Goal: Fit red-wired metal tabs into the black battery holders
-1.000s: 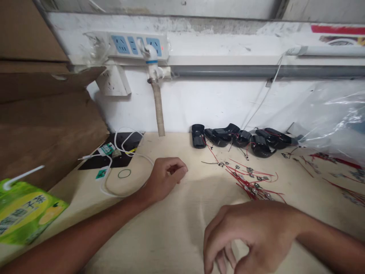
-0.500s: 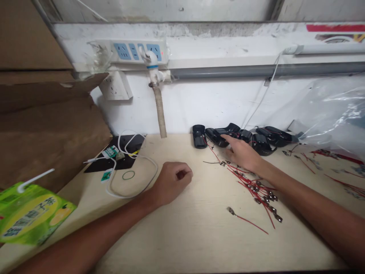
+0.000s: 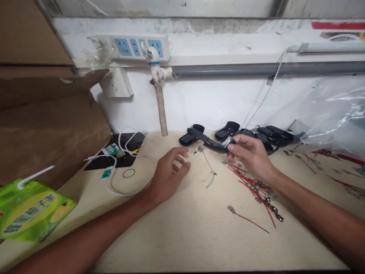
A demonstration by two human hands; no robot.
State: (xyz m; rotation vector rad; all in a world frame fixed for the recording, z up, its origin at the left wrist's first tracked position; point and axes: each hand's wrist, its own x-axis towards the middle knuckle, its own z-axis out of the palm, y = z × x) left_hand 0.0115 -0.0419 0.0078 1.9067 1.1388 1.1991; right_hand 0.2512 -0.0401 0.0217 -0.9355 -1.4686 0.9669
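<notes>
My right hand (image 3: 251,154) grips one end of a curved black plastic housing (image 3: 212,144), raised off the table and tilted. A thin red wire (image 3: 208,160) with small metal ends hangs beneath the housing. To the left, my left hand (image 3: 172,169) is apart from it, fingers loosely curled and spread, with nothing in them. Behind the raised piece lies another black housing (image 3: 185,140) on the table. More black housings (image 3: 228,130) lie along the wall. Below my right wrist is a pile of red wires with metal tabs (image 3: 256,190).
A single red wire with a tab (image 3: 248,220) lies nearer the front. At the left are a white cable (image 3: 134,194), a dark sheet (image 3: 99,165), a green drink carton (image 3: 34,213) and cardboard (image 3: 51,133). Clear plastic (image 3: 336,110) hangs at the right, and a hose (image 3: 161,110) at the wall.
My right hand has picked up a black housing from the row and lifted it toward me, its wire trailing. My left hand's fingers have opened from a closed curl.
</notes>
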